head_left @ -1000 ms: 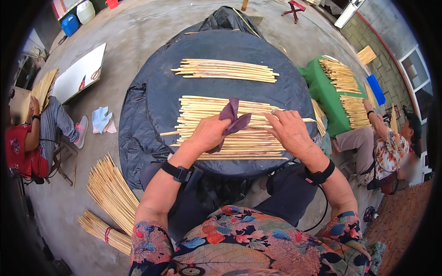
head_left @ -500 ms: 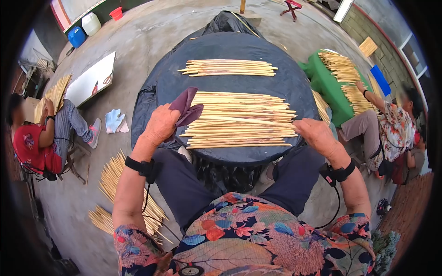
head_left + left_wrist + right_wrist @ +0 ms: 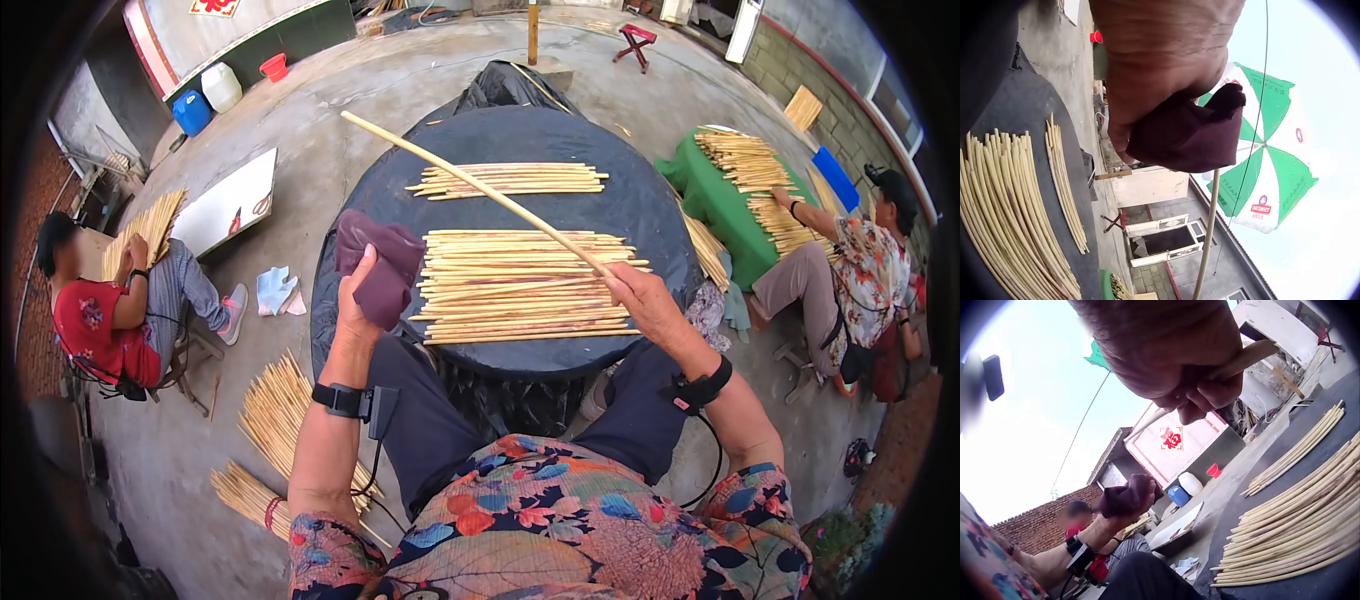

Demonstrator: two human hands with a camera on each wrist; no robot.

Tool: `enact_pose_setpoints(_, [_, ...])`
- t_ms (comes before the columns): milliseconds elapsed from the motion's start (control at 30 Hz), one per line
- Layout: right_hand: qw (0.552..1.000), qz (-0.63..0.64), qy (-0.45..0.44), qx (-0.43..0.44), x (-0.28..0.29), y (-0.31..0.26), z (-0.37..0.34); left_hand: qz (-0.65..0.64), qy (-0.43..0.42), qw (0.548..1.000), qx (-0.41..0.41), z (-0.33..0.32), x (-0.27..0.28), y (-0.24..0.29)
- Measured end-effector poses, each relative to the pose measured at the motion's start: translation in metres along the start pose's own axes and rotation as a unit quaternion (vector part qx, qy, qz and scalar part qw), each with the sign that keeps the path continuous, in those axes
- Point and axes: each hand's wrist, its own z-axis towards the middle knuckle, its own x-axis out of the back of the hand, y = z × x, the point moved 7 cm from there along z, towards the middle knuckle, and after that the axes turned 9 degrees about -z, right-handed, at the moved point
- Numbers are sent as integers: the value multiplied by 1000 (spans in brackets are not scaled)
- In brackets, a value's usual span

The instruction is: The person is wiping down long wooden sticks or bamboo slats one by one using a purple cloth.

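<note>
In the head view the right hand (image 3: pixel 647 300) grips one end of a long pale stick (image 3: pixel 480 188), which slants up to the left above the table. The left hand (image 3: pixel 357 298) holds a dark purple cloth (image 3: pixel 380 262), its fingers partly hidden behind it; the stick's far end rises past the cloth. A wide row of peeled sticks (image 3: pixel 530 285) lies on the black-covered round table (image 3: pixel 480 135), with a smaller row (image 3: pixel 510 179) beyond it. The left wrist view shows the cloth (image 3: pixel 1188 134) bunched in the hand, and the stick (image 3: pixel 1209 237) beside it.
Stick bundles (image 3: pixel 285 410) lie on the floor at the left. A person in red (image 3: pixel 105 305) sits left, near a white board (image 3: pixel 225 205). Another person (image 3: pixel 860 260) sits right, beside a green-covered table (image 3: pixel 700 205) with more sticks.
The stick has been lifted from over the large row and tilted up to the left. The left hand with the cloth has come off the stick and turned upward. The head view has shifted.
</note>
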Motion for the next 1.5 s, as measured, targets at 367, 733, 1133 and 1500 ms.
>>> enact_pose_setpoints(367, [991, 125, -37, 41, -86, -77, 42, -67, 2, 995, 68, -29, -69, -85])
enact_pose_setpoints(733, [986, -110, -13, 128, -88, -75, 20, -90, 138, 985, -47, 13, -20, -106])
enact_pose_setpoints(1133, [980, -125, -92, 126, -16, -38, -74, -141, 232, 958, -94, 35, 76, -31])
enact_pose_setpoints(1500, [919, 308, -151, -192, -14, 32, -98, -103, 151, 980, -82, 25, 50, -10])
